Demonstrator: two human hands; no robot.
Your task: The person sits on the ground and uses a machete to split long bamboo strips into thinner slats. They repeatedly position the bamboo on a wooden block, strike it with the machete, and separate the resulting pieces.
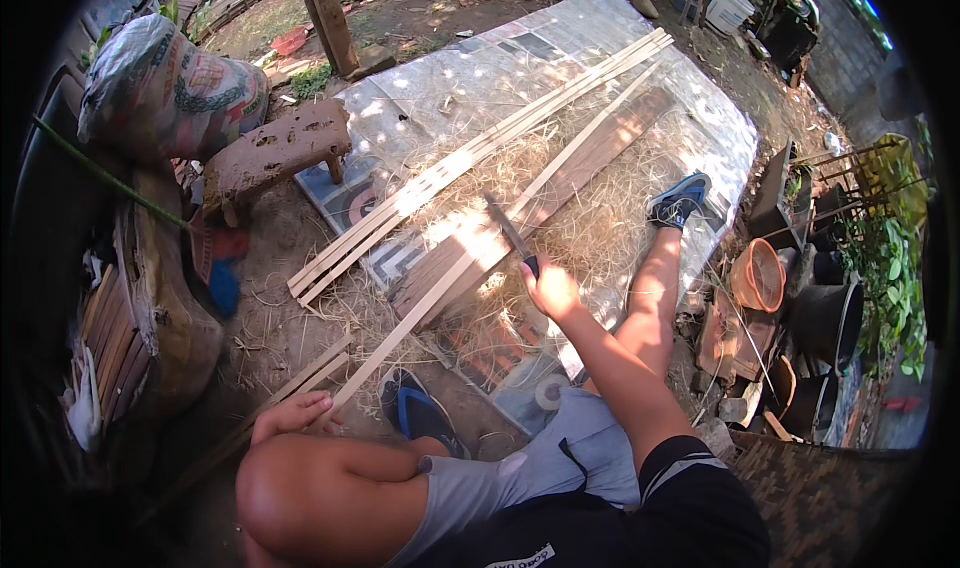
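Note:
My right hand (552, 290) is closed around the dark handle of a knife (513, 232). Its blade lies against or just over a long pale wooden strip (410, 324); the exact contact is too small to tell. Near my bent left knee, my left hand (292, 415) grips the near end of that strip between thumb and fingers. The strip runs diagonally away from me across a brown plank (600, 165). Thin curly shavings (590, 211) cover the plank's sides and the patterned sheet (722, 128) underneath.
Several finished-looking strips (430, 198) lie parallel beyond the plank; more strips (312, 370) lie by my left hand. A low wooden bench (285, 153) and a stuffed sack (165, 88) stand at left. Pots, including an orange one (758, 276), line the right side. My sandalled feet flank the plank.

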